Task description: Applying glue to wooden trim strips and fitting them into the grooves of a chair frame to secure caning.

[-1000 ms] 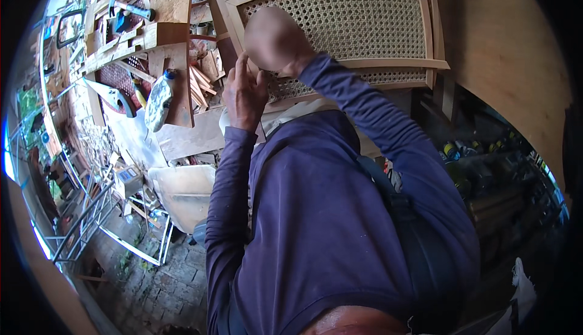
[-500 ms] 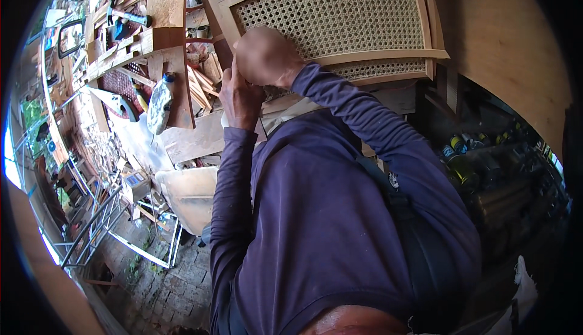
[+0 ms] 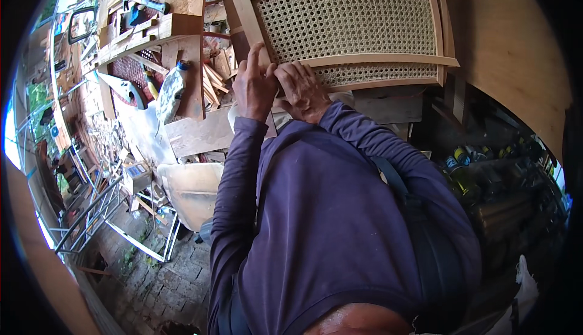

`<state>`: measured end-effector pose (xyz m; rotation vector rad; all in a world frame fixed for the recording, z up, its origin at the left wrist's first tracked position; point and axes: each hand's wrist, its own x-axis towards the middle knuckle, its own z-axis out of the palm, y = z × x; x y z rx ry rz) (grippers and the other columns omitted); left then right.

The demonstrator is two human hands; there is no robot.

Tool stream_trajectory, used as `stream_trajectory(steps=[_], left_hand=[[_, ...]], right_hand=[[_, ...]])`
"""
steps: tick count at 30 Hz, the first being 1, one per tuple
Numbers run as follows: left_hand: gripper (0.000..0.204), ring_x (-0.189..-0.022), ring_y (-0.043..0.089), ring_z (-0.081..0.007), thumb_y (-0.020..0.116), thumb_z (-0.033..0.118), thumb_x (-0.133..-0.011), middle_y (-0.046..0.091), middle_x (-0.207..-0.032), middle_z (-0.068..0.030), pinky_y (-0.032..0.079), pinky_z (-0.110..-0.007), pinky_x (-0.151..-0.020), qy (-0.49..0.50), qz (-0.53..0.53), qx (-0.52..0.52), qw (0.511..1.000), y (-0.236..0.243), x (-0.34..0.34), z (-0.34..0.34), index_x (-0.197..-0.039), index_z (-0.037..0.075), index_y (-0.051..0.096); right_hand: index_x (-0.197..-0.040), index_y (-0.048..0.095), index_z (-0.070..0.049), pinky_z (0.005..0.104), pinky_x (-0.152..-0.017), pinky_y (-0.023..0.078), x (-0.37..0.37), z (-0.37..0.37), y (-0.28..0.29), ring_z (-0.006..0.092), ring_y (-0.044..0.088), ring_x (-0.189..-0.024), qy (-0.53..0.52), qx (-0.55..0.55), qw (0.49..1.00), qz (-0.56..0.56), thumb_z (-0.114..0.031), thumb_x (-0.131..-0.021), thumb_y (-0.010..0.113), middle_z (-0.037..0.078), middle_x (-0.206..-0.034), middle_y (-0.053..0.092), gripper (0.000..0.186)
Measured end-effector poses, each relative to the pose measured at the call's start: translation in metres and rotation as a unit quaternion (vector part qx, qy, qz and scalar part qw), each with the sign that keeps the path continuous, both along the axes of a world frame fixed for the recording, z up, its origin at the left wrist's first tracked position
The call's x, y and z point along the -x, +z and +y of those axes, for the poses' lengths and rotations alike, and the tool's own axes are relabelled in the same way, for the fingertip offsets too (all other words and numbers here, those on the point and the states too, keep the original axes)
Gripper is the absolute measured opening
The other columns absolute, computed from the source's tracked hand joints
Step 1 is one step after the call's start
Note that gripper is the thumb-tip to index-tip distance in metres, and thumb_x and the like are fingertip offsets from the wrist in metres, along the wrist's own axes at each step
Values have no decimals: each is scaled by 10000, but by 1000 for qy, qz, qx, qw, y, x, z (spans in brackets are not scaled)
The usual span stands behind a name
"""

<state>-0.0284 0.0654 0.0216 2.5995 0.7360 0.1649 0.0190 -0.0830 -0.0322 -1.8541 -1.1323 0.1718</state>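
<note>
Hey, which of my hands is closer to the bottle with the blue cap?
Left. Your left hand is to the bottle's right, near the cane panel's lower-left corner; your right hand is beside it, farther right.

The 1 view comes from the left of 2 wide fisheye cameras worn side by side on the person's head. It looks steeply down over the purple shirt [image 3: 340, 213], which lies near the lens and fills the lower middle. Farther out, at upper centre, are the left hand [image 3: 254, 86], right hand [image 3: 302, 91] and cane-webbed wooden frame [image 3: 349, 22]. The sweep takes in brick paving [image 3: 176, 292] at lower left and a tan wooden board [image 3: 516, 43] at upper right; straight edges bend toward the rim.
</note>
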Motion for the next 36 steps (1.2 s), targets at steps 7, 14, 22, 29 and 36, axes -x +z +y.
stream_trajectory(steps=[7, 14, 22, 29, 36], left_hand=[[632, -725, 691, -332, 790, 60, -870, 649, -843, -150, 553, -452, -643, -14, -23, 12, 1000, -1, 3, 2, -1458, 206, 612], [607, -683, 631, -263, 818, 30, -851, 604, -837, -95, 537, -410, -641, -1, -68, 107, 992, -3, 10, 14, -1417, 187, 666], [611, -728, 520, -183, 808, -16, -861, 505, -826, -36, 500, -339, -709, -46, -98, 221, 969, -9, 14, 37, -1432, 160, 679], [588, -720, 536, -183, 811, 6, -868, 520, -826, -42, 502, -339, -692, -38, -124, 265, 955, -15, 12, 41, -1415, 184, 689], [517, -712, 559, -183, 827, 54, -865, 543, -824, -44, 510, -346, -685, 8, -99, 268, 958, -7, 8, 38, -1347, 196, 704]], right_hand=[[-1483, 450, -56, 513, -1074, 428, 5, 4, -2, 390, 545, -1248, -14, 26, 1000, -11, -242, -750, 828, 168, -1351, 566, 846], [-1439, 528, -46, 477, -984, 467, 10, 14, 3, 363, 587, -1127, -64, 13, 997, -46, -183, -770, 820, 132, -1258, 616, 742], [-1463, 536, -65, 499, -969, 459, 8, 15, 12, 367, 569, -1105, -52, 40, 997, -46, -157, -745, 851, 153, -1294, 589, 789], [-1477, 531, -62, 509, -977, 446, 7, 16, 13, 373, 567, -1125, -40, 78, 995, -51, -129, -690, 857, 163, -1302, 583, 855], [-1386, 588, -8, 483, -1017, 496, -21, 10, 23, 376, 587, -1170, 49, 86, 995, 8, -57, -763, 833, 175, -1269, 610, 672]])
